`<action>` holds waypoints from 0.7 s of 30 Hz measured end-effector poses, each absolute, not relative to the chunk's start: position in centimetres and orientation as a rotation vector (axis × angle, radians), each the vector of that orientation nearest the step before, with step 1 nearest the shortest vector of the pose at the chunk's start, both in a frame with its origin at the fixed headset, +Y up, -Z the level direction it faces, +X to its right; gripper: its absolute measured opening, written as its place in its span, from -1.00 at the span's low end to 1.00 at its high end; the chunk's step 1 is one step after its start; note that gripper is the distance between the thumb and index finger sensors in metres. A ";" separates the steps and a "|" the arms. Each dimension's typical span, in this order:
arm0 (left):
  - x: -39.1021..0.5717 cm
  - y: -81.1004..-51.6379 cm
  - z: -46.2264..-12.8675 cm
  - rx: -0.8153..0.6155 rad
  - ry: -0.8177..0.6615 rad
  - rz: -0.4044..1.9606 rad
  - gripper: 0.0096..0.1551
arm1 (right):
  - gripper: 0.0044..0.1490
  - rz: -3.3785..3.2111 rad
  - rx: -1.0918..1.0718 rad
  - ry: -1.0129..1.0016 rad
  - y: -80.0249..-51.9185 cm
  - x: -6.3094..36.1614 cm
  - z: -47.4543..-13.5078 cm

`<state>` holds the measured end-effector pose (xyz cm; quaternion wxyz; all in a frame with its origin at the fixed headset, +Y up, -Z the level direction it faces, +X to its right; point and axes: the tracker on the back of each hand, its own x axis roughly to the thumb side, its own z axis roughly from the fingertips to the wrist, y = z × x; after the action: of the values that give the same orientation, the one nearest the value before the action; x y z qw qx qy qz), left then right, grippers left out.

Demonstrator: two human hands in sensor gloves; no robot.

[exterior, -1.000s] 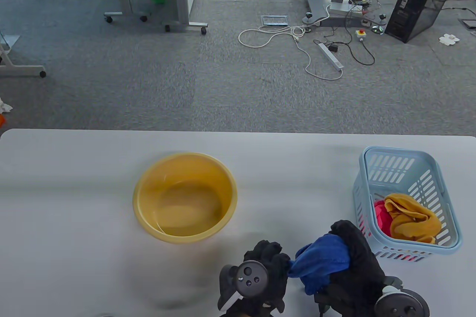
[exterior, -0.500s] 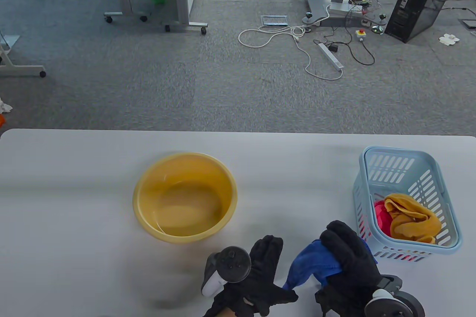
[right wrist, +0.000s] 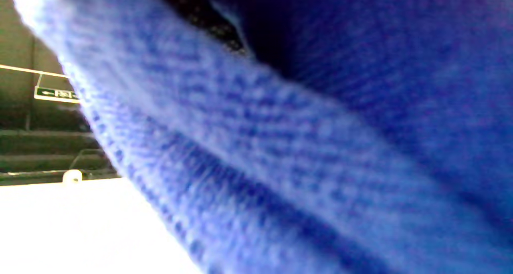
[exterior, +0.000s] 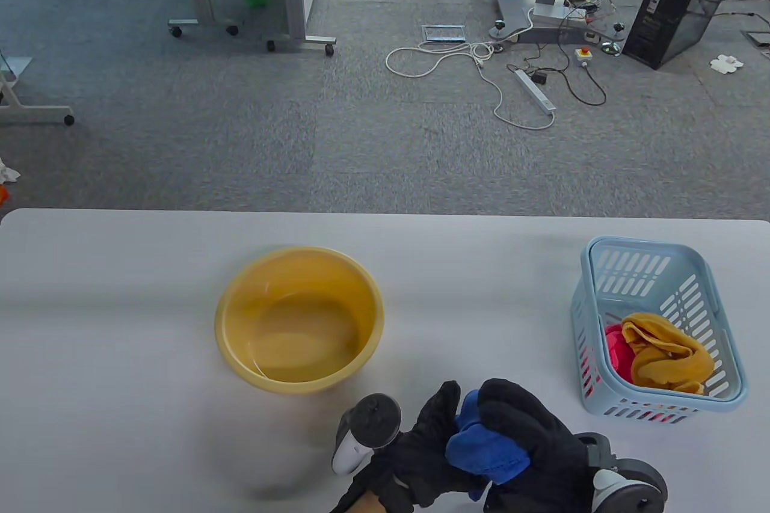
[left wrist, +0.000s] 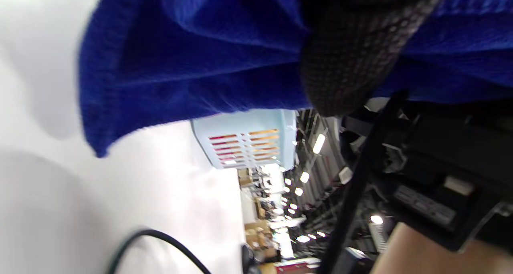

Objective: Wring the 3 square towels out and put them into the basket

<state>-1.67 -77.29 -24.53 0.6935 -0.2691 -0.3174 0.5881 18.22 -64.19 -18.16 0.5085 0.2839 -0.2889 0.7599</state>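
Both hands, left hand (exterior: 430,444) and right hand (exterior: 529,435), curl round the bunched blue towel (exterior: 484,450) left of the basket (exterior: 656,248); a loose grip risks dropping it short onto the table (exterior: 120,296).

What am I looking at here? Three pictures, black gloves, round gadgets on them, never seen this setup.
No robot: a person's two hands in black sensor gloves, each with a tracker strapped on its back. The big picture looks down at the table. The other two come from cameras on the wrists, tilted and very close, so they show mostly blue cloth. On the table stand a yellow basin and a light blue basket holding a yellow towel and a pink towel. The left hand and the right hand both grip the bunched blue towel between them, near the table's front edge.
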 end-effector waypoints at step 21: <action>-2.8 -76.9 -24.5 -0.310 -0.513 1.181 -0.58 | -0.40 1.923 0.562 -0.755 -64.1 19.9 -17.8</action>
<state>-2.78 -76.87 -24.46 0.7886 -0.1441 -0.2379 0.5484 19.85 -64.08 -17.82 0.4796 0.2302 -0.3096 0.7881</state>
